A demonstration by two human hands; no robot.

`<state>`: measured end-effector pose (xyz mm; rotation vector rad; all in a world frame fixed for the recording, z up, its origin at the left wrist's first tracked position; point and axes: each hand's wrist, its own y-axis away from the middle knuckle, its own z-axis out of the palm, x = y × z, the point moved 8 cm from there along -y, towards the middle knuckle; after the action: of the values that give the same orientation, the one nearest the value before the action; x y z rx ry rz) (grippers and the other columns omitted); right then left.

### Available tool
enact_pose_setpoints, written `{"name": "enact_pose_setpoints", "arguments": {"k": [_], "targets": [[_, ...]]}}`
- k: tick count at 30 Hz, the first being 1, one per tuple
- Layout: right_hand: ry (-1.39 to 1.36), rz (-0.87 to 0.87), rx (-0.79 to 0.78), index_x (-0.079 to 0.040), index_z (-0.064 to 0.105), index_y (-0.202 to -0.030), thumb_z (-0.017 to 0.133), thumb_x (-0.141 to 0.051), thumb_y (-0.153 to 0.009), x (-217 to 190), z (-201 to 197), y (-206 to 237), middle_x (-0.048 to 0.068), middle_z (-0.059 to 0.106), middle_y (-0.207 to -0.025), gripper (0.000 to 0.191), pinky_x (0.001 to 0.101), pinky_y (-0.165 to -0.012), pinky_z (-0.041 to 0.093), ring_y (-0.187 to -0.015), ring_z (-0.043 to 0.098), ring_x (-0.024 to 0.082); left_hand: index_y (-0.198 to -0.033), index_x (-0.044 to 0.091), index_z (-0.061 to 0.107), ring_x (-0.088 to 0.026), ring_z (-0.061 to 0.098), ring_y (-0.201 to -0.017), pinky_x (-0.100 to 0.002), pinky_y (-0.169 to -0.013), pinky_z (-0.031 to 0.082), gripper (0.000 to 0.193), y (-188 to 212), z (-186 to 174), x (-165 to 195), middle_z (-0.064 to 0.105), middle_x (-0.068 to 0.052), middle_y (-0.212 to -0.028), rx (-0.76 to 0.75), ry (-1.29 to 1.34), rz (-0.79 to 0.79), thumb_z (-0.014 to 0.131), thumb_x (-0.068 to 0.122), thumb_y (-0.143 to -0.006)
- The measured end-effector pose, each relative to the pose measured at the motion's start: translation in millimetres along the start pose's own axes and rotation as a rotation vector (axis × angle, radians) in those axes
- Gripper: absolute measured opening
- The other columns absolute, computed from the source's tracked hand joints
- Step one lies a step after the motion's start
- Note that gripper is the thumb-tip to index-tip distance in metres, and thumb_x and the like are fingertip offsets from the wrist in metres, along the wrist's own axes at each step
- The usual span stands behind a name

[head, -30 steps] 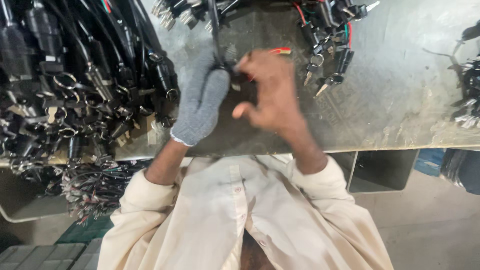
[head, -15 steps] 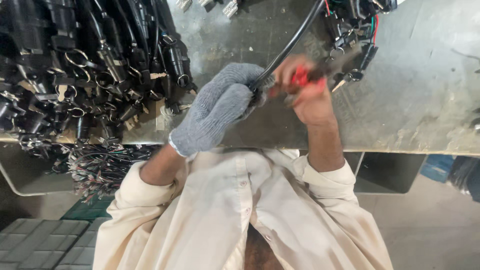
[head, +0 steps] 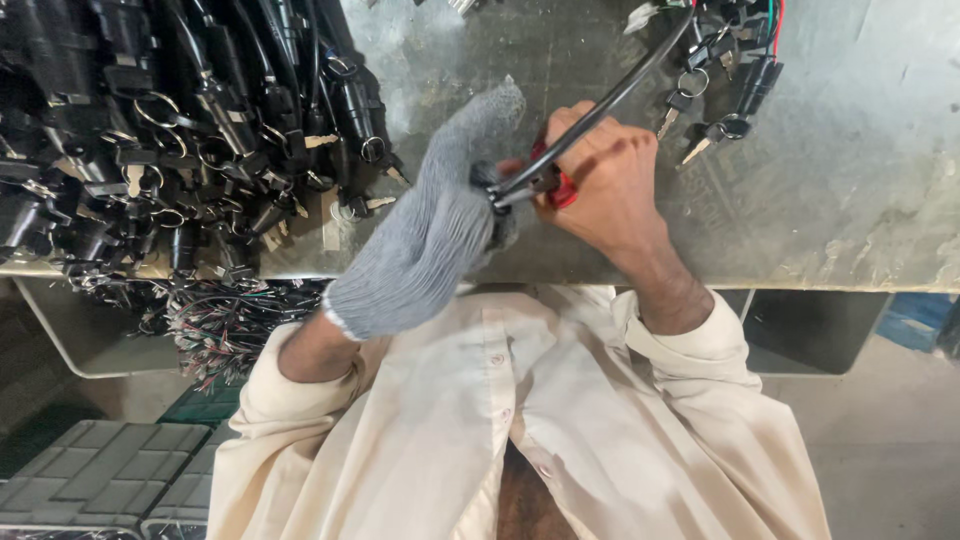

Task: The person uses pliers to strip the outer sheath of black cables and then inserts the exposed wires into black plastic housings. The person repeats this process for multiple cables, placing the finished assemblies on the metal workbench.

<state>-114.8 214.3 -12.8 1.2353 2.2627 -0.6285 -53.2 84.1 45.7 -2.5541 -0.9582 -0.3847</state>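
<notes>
While both hands meet at the near edge of the metal table [head: 850,200], a black cable [head: 610,105] runs between them.

Left hand [head: 440,235], in a grey glove, closes around the cable end; right hand [head: 600,185] grips a red-handled tool [head: 555,185], its head hidden. A heap of black keyed switches [head: 180,130] fills the left edge, partly cut off.

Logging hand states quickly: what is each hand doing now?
Left hand, grey knit glove: closed on black cable.
Right hand, bare: closed on red-handled cutting tool.
</notes>
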Motion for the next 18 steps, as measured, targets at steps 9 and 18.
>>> {"name": "enact_pose_setpoints", "arguments": {"k": [9, 18], "targets": [[-0.233, 0.0, 0.011, -0.004, 0.064, -0.108, 0.079, -0.004, -0.075, -8.8, 3.3, 13.3, 0.012, 0.065, -0.102, 0.037, 0.0397, -0.08, 0.055, -0.094, 0.066, 0.032, -0.155, 0.004, 0.042, -0.03, 0.063, -0.138, -0.035, -0.113, 0.054, 0.071, 13.8, 15.0, -34.0, 0.051, -0.015, -0.157, 0.218, 0.654, -0.492, 0.082, 0.021, -0.1], [-0.062, 0.082, 0.069, -0.005, 0.061, -0.097, 0.081, -0.008, -0.076, -3.3, -1.5, 23.2, 0.011, 0.064, -0.087, 0.029, 0.0414, -0.066, 0.05, -0.079, 0.066, 0.033, -0.155, 0.004, 0.04, -0.03, 0.067, -0.115, -0.037, -0.1, 0.055, 0.073, 8.4, 13.4, -22.7, 0.056, -0.015, -0.147, 0.258, 0.529, -0.463, 0.082, 0.017, -0.096]]}}
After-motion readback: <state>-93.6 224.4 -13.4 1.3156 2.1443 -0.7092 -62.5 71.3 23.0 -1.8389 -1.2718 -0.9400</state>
